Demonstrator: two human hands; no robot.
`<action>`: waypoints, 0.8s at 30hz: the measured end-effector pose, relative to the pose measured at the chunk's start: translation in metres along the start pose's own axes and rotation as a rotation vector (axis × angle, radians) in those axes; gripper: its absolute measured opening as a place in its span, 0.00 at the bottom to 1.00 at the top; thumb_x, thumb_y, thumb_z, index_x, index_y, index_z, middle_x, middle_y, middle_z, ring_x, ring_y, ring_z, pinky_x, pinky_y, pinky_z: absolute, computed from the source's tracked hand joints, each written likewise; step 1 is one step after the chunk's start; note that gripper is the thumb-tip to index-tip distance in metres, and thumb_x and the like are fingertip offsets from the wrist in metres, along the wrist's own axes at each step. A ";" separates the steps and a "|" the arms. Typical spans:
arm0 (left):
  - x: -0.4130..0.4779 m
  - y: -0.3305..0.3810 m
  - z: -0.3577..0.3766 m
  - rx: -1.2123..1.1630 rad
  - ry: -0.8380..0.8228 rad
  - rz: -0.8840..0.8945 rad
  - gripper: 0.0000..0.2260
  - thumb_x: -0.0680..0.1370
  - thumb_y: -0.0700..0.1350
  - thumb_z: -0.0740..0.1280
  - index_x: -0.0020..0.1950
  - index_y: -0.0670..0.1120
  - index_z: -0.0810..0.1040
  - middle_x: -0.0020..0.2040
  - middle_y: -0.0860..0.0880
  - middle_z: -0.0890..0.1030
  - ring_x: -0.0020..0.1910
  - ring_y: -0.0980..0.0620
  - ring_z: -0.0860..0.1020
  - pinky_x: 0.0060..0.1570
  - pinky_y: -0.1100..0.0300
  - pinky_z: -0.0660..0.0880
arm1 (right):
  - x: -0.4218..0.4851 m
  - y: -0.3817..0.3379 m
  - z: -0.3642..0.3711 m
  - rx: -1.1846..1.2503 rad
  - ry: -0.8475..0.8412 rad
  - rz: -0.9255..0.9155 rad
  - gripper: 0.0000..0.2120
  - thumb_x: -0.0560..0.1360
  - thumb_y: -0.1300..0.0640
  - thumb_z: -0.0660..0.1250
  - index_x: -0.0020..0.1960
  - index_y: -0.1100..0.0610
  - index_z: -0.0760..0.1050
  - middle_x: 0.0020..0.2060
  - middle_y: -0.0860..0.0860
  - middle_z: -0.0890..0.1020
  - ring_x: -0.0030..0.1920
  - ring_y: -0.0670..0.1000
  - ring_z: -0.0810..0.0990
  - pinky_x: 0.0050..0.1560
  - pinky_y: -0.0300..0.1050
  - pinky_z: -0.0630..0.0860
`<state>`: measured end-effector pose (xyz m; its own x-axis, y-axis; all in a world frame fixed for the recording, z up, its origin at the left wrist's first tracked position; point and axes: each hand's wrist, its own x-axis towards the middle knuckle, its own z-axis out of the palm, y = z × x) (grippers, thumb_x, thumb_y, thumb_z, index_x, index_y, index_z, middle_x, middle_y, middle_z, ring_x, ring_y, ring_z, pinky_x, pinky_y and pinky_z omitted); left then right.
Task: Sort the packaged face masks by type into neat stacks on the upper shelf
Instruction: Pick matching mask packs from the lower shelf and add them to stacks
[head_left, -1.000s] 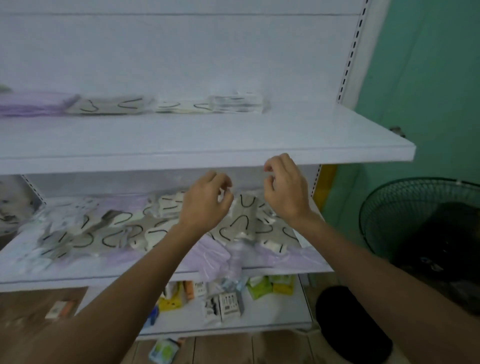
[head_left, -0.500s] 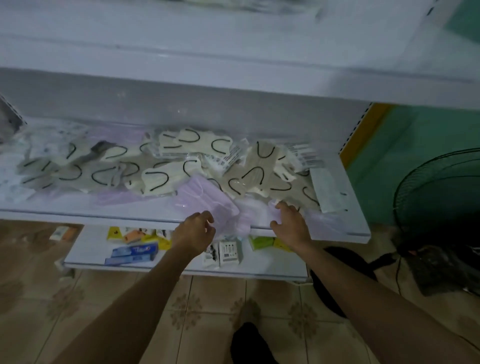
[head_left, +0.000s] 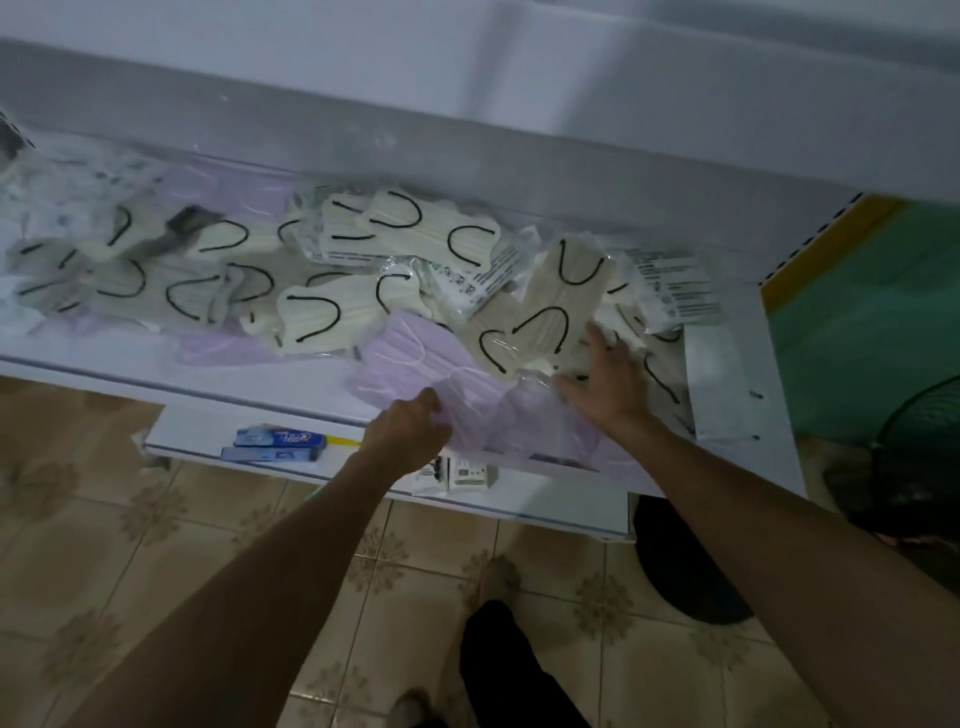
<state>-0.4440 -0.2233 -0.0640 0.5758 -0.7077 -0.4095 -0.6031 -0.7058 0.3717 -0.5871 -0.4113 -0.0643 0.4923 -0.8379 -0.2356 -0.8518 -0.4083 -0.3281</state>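
Observation:
A jumble of packaged masks covers the middle shelf (head_left: 156, 358): cream masks with black ear loops (head_left: 426, 228) and lilac masks in clear bags (head_left: 410, 353). My left hand (head_left: 408, 428) grips the front edge of a lilac mask pack at the shelf's lip. My right hand (head_left: 605, 379) lies flat with spread fingers on the cream and lilac packs just to the right. The upper shelf (head_left: 675, 88) shows only as its white underside and front edge at the top.
A lower shelf (head_left: 197, 436) holds blue toothpaste boxes (head_left: 278, 444) and small white packets (head_left: 457, 475). A white packet (head_left: 722, 384) lies at the middle shelf's right end. A fan (head_left: 919, 441) stands at the right on the tiled floor (head_left: 156, 545). My legs are below.
The view has tilted further down and closer. My left hand has closed on the lilac pack at the shelf edge; my right hand has moved up onto the packs and spread flat.

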 end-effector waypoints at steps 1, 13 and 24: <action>0.000 0.000 -0.004 0.031 0.023 -0.009 0.16 0.78 0.49 0.61 0.63 0.44 0.67 0.55 0.39 0.77 0.55 0.38 0.76 0.52 0.52 0.71 | 0.003 -0.011 0.000 -0.009 0.007 0.001 0.39 0.70 0.42 0.69 0.74 0.50 0.54 0.68 0.63 0.63 0.65 0.66 0.66 0.63 0.60 0.67; 0.025 -0.004 -0.012 -0.841 0.145 -0.206 0.08 0.77 0.37 0.62 0.56 0.39 0.75 0.47 0.39 0.81 0.43 0.44 0.79 0.53 0.50 0.77 | 0.006 -0.069 0.033 -0.337 0.053 -0.267 0.21 0.74 0.62 0.64 0.66 0.56 0.66 0.68 0.62 0.63 0.65 0.63 0.65 0.63 0.56 0.67; 0.047 0.015 -0.014 -1.311 0.033 -0.359 0.18 0.80 0.43 0.62 0.68 0.45 0.63 0.45 0.43 0.76 0.36 0.50 0.75 0.37 0.62 0.75 | 0.007 -0.036 0.019 0.000 0.199 -0.178 0.25 0.75 0.55 0.63 0.71 0.56 0.65 0.66 0.61 0.68 0.64 0.61 0.66 0.62 0.54 0.65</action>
<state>-0.4186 -0.2675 -0.0657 0.6123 -0.4676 -0.6374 0.5348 -0.3488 0.7696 -0.5494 -0.3951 -0.0715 0.5897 -0.8075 0.0106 -0.7550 -0.5559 -0.3479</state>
